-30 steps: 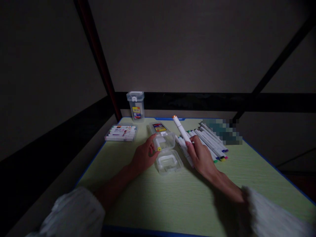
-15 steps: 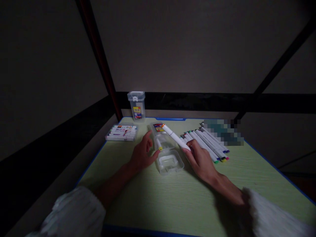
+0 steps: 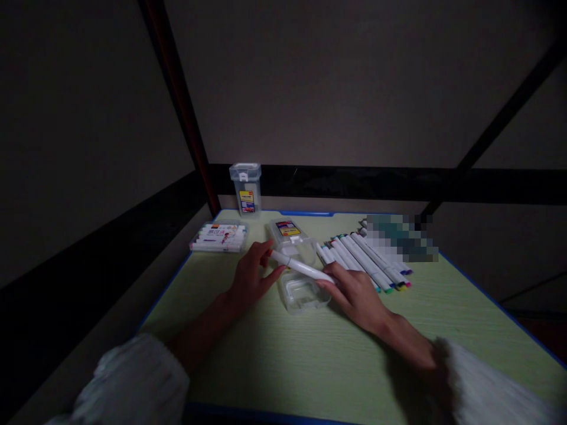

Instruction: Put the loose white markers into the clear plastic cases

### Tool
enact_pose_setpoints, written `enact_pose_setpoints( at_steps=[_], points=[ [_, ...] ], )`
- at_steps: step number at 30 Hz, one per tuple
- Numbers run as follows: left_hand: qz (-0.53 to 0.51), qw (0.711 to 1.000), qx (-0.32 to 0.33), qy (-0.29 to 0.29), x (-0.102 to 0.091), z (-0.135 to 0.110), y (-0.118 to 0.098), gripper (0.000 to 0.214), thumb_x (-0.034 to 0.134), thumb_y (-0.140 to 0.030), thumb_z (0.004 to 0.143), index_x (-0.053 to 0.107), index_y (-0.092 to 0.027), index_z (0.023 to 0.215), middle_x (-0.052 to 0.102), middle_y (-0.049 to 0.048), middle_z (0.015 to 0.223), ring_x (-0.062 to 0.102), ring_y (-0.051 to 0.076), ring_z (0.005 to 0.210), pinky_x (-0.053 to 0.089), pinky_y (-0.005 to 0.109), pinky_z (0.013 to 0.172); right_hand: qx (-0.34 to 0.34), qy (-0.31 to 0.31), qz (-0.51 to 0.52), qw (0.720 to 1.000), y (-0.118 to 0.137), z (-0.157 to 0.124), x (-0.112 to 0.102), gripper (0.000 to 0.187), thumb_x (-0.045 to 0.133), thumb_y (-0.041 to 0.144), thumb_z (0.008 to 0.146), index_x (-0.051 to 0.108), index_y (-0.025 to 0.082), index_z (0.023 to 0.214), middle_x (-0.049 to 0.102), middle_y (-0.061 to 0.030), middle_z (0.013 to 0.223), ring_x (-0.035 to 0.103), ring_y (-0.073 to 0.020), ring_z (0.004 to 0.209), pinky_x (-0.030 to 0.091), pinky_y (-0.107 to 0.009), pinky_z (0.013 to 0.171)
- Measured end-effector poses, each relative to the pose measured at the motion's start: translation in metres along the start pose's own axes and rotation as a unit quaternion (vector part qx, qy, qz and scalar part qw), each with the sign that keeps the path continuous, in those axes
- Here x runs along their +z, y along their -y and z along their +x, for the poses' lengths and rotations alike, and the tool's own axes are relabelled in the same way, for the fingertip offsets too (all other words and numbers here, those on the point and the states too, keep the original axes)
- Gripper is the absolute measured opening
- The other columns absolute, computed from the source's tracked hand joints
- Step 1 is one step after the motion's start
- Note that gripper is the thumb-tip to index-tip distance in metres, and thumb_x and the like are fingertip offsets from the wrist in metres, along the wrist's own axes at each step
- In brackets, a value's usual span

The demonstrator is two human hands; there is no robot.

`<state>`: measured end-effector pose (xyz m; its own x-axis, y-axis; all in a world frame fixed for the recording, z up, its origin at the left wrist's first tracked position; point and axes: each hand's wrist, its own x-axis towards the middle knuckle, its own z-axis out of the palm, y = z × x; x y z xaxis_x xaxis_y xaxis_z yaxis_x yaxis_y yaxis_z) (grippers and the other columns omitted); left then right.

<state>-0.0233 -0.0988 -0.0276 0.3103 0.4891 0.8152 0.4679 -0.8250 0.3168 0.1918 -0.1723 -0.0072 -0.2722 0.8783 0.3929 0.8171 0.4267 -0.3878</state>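
Observation:
My right hand (image 3: 354,292) grips a white marker (image 3: 299,265) by its near end and holds it almost level over a clear plastic case (image 3: 295,245) lying on the green table (image 3: 310,354). The marker's far tip meets the fingers of my left hand (image 3: 253,276), which pinch it beside the case. The case's hinged lid (image 3: 303,292) lies open toward me, under the marker. A row of white markers (image 3: 363,260) with coloured ends lies just right of the case.
A closed flat case full of markers (image 3: 218,237) lies at the table's left edge. An upright clear case (image 3: 245,189) stands at the back left corner. A blurred patch (image 3: 401,236) covers something at the back right. Dark bed-frame bars run behind the table.
My right hand has swung the white marker from pointing up and away to lying flat across the open case, its tip moving left into my left fingers.

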Motion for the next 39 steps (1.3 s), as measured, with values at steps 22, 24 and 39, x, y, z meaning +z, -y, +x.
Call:
enact_pose_setpoints(
  at_steps=[22, 24, 39],
  points=[
    [0.02, 0.995, 0.092, -0.009, -0.002, 0.001, 0.003, 0.013, 0.054, -0.026, 0.079, 0.047, -0.018, 0.085, 0.048, -0.0027, 0.067, 0.045, 0.007, 0.056, 0.036, 0.016, 0.05, -0.031, -0.176, 0.131, 0.975, 0.002, -0.003, 0.002, 0.016, 0.061, 0.033, 0.073, 0.056, 0.018, 0.069, 0.056, 0.0032, 0.051, 0.046, -0.008, 0.04, 0.034, -0.02, 0.038],
    [0.022, 0.994, 0.102, -0.009, -0.002, 0.001, 0.002, 0.013, 0.054, -0.026, 0.079, 0.046, -0.017, 0.085, 0.049, -0.0021, 0.067, 0.046, 0.007, 0.056, 0.036, 0.016, 0.049, -0.035, -0.197, 0.128, 0.971, 0.002, -0.003, 0.001, 0.016, 0.063, 0.032, 0.071, 0.056, 0.018, 0.067, 0.056, 0.0037, 0.05, 0.046, -0.0077, 0.039, 0.035, -0.02, 0.037],
    [0.032, 0.994, 0.102, 0.014, 0.001, -0.001, 0.0, 0.018, 0.053, -0.03, 0.08, 0.049, -0.016, 0.09, 0.052, -0.0021, 0.064, 0.045, 0.007, 0.052, 0.039, 0.017, 0.049, -0.123, -0.342, 0.13, 0.923, 0.015, -0.012, -0.006, 0.011, 0.065, 0.021, 0.068, 0.057, 0.02, 0.075, 0.062, 0.0021, 0.058, 0.056, -0.0111, 0.046, 0.044, -0.022, 0.039]
  ],
)
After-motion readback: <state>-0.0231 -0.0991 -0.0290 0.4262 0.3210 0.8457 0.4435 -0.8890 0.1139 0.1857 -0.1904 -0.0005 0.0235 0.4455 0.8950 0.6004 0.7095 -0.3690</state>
